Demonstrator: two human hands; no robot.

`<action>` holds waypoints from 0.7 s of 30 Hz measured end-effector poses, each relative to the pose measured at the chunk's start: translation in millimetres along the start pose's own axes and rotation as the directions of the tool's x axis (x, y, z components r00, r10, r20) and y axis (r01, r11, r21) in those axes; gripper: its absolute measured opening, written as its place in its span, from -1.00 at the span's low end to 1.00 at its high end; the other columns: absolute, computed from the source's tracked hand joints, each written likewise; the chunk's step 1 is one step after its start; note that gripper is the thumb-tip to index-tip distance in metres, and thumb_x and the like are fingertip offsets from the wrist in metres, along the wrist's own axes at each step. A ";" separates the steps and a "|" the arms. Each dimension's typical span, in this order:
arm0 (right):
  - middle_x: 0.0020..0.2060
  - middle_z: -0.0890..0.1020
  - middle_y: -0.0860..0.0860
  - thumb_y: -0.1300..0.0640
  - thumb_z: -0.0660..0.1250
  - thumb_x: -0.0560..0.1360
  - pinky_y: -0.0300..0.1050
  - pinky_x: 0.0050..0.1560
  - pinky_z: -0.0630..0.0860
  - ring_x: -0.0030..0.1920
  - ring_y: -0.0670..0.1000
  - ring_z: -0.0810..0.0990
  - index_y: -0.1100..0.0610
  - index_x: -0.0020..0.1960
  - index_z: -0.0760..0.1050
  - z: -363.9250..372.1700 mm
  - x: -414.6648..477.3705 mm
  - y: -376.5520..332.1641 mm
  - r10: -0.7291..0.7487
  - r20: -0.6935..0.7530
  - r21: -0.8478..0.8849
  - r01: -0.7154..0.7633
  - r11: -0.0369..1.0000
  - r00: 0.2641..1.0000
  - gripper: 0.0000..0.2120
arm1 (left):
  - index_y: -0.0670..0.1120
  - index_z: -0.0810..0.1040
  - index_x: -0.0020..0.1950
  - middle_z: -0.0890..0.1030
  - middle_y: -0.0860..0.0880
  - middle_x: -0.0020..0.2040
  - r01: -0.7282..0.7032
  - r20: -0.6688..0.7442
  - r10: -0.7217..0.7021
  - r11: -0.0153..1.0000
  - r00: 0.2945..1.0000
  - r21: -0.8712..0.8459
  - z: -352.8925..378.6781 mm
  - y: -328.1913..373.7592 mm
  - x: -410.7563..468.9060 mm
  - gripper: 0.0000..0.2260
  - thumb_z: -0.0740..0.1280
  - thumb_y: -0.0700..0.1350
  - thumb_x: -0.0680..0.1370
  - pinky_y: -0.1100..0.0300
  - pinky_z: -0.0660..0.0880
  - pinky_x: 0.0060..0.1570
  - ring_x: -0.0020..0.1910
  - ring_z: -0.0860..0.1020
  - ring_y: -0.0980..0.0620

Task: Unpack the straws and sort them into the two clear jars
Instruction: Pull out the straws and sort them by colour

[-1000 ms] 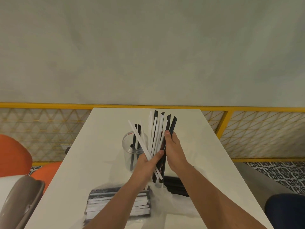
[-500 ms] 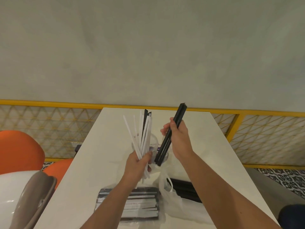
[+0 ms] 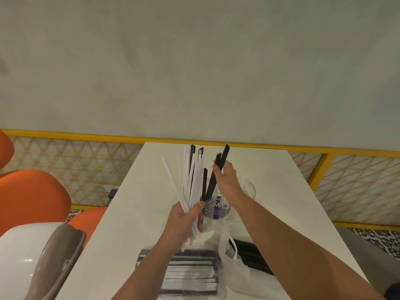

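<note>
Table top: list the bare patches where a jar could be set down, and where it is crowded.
Bare: the far end of the table, between the rear jar and the yellow rail; its left strip, outside the left hand; its right strip, beside the rear jar. Crowded: the near middle, with the front jar, plastic bag and straw packs.

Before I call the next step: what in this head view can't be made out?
Head view, the only one:
1. far jar: mostly behind the right hand; contents unknown.
2. black straws in that hand: motion-blurred, count unclear.
3. near jar: label print too small to read.
4. dark pack: partly under the right forearm and the plastic bag.
5. bundle in the left hand: overlapping straws hide how many are black.
</note>
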State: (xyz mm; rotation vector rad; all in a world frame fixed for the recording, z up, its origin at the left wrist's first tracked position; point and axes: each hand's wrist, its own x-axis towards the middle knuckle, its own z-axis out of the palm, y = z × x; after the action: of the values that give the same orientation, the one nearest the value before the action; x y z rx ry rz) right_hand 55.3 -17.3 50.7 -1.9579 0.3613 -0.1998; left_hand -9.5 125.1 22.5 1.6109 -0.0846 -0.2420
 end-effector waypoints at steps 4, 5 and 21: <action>0.38 0.28 0.13 0.10 0.21 0.57 -0.14 0.29 0.28 0.38 0.09 0.26 0.16 0.46 0.16 -6.2 -8.0 1.3 -0.153 -0.125 -0.227 0.122 0.966 0.980 -0.50 | -0.23 0.51 -0.30 0.48 -0.17 -0.43 0.024 -0.009 -0.025 0.999 1.000 -0.040 2.0 2.4 0.9 -0.74 0.30 -0.14 0.56 0.17 0.48 -0.37 -0.47 0.47 -0.06; 0.33 0.33 0.14 0.11 0.21 0.57 -0.23 0.20 0.30 0.31 0.07 0.32 0.17 0.43 0.21 -8.5 -14.9 -2.2 -0.232 -0.188 -0.206 0.192 0.959 0.954 -0.54 | -0.22 0.51 -0.29 0.49 -0.15 -0.43 0.034 -0.017 -0.035 0.998 0.999 -0.052 3.2 2.5 1.3 -0.75 0.30 -0.14 0.56 0.15 0.49 -0.37 -0.47 0.47 -0.06; -0.18 0.53 0.03 0.04 0.19 0.58 -0.34 -0.25 0.40 -0.16 -0.02 0.50 0.19 -0.03 0.43 -12.9 -55.8 -18.0 -0.126 0.167 -0.129 0.149 0.980 0.978 -0.79 | -0.03 0.56 -0.04 0.64 -0.01 -0.34 -0.041 0.006 0.041 0.999 0.999 -0.015 25.3 13.5 -5.9 -0.96 0.34 -0.12 0.53 0.14 0.60 -0.31 -0.40 0.58 -0.01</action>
State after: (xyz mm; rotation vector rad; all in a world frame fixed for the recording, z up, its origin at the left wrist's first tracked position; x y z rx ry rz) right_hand 1.8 -2.7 73.7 -2.1243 0.1385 -0.1091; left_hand -19.2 100.9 35.5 1.5918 -0.1206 -0.2154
